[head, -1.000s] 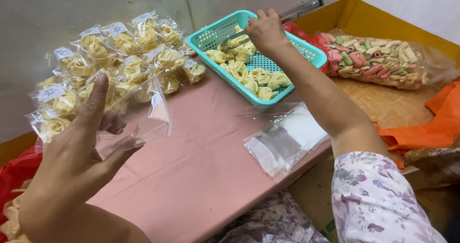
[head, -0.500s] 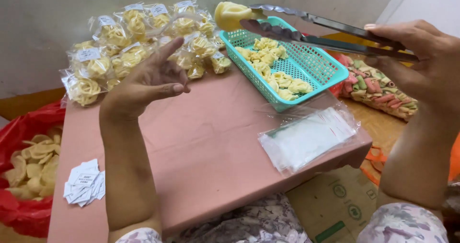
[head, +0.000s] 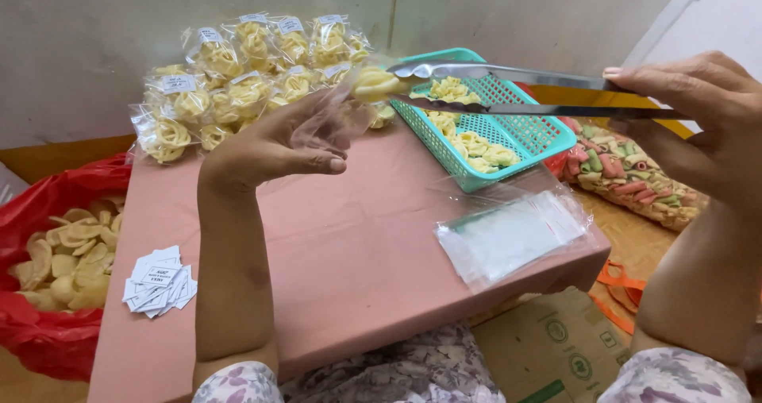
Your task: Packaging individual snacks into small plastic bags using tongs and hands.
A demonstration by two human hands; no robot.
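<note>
My right hand (head: pixel 698 117) grips long metal tongs (head: pixel 524 89) that pinch a yellow curled snack (head: pixel 375 84) at their tips. My left hand (head: pixel 278 145) holds a clear small plastic bag (head: pixel 337 117) open, its mouth right at the snack. Behind the tongs a teal plastic basket (head: pixel 524 145) holds more yellow snacks. Several filled and labelled snack bags (head: pixel 238 77) are heaped at the back of the pink table (head: pixel 349 252).
A stack of empty clear bags (head: pixel 512 236) lies at the table's right front. Small white paper labels (head: pixel 159 280) lie at the left front. A red bag of pale chips (head: pixel 55 268) sits left. A bag of pink-green snacks (head: pixel 627 173) and a cardboard box (head: pixel 548 347) are right.
My right hand lifted the tongs with a yellow snack out of the basket and brought it left to the bag. My left hand moved toward the table's middle, holding the bag open.
</note>
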